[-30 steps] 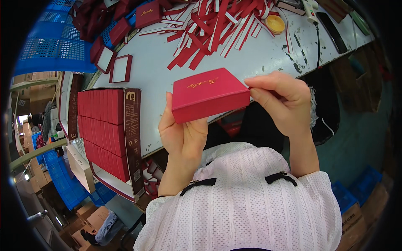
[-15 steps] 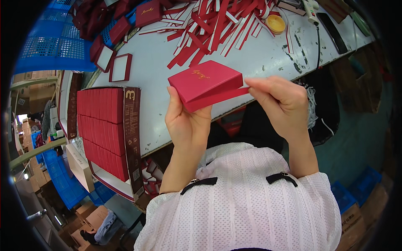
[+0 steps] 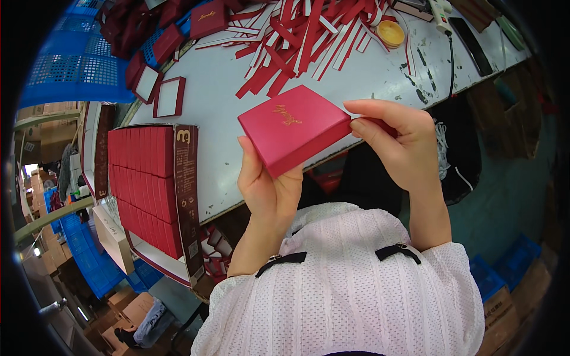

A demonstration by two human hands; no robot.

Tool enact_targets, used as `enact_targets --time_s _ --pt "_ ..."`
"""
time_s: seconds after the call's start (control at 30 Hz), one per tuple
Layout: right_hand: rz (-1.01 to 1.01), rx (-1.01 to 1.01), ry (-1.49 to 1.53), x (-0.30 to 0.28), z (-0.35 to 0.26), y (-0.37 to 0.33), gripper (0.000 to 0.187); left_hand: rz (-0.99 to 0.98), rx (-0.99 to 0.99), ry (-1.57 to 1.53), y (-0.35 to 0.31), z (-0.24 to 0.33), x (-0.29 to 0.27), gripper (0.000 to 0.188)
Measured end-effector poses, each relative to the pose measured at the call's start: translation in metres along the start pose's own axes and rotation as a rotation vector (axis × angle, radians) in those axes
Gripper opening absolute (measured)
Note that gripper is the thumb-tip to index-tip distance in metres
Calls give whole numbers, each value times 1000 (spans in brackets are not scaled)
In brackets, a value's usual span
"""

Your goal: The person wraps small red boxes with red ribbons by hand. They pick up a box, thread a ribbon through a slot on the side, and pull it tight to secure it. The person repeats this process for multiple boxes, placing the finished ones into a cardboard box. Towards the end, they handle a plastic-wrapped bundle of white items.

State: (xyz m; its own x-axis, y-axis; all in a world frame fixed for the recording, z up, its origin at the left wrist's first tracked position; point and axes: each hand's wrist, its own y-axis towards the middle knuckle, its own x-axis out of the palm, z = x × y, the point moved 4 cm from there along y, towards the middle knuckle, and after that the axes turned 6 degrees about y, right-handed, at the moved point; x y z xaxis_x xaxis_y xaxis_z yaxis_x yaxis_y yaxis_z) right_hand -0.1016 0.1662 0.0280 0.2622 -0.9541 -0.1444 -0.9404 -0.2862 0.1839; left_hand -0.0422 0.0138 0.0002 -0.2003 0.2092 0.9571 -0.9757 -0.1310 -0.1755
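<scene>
Left hand [image 3: 270,190] supports the red box [image 3: 294,127] from below, palm cupped under its near edge and fingers curled up around the left side, closed on it. Right hand [image 3: 401,148] pinches the box's right corner between thumb and forefinger, also closed on it. Box is held in the air above the near edge of the white worktable [image 3: 356,77], tilted, gold mark on the lid facing up. Judged light and stiff: a small paper-covered card box, with corners and lid edges liable to dent or scuff under hard pressure. Its covering looks matte, so slip risk appears low. Best hold is flat support beneath plus light fingertip contact on the side walls, away from the printed top. Loose red strips [image 3: 297,41] lie on the table beyond; a carton of stacked red boxes [image 3: 145,178] sits to the left.
</scene>
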Motion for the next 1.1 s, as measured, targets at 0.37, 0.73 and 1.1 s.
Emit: enact_targets --time_s 0.37,0.73,1.1 --pt "28 -130 -94 2 -2 2 18 15 -60 -106 1 3 -2 26" --pt "75 13 282 -14 16 -6 33 36 -158 -234 2 7 -26 33" --pt "-32 -262 -88 10 0 -19 34 -84 -476 25 18 -35 -58 46"
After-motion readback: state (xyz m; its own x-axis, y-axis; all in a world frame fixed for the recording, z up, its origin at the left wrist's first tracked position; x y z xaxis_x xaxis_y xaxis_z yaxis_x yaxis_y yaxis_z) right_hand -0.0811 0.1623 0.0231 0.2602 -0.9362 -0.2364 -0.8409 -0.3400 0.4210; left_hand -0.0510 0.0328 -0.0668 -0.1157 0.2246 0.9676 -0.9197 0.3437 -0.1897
